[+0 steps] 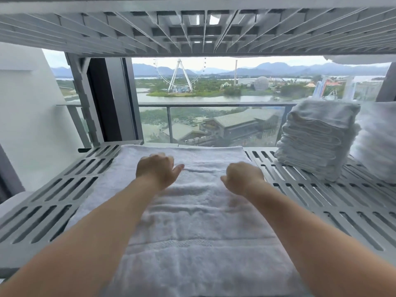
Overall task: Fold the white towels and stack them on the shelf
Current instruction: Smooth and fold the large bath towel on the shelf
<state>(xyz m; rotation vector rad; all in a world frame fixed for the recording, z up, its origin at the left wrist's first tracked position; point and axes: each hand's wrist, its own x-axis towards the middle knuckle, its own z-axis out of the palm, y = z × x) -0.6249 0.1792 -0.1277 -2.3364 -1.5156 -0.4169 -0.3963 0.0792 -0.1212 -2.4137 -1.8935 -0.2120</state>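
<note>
A white towel [192,221] lies spread flat along the middle of the grey slotted shelf [334,202], reaching from the near edge to the far edge. Both my arms stretch out over it. My left hand [158,171] rests palm down on the towel's far part, fingers bent forward and thumb out to the right. My right hand [243,179] sits on the towel beside it, fingers curled under so that I cannot see whether they pinch cloth. A stack of several folded white towels [315,140] stands on the shelf at the right.
Another white pile [377,142], blurred, sits at the far right beside the stack. A second slotted shelf [192,33] hangs close overhead. Behind the shelf is a window with a glass balcony rail [214,105]. Bare slotted shelf surface [53,200] lies left of the towel.
</note>
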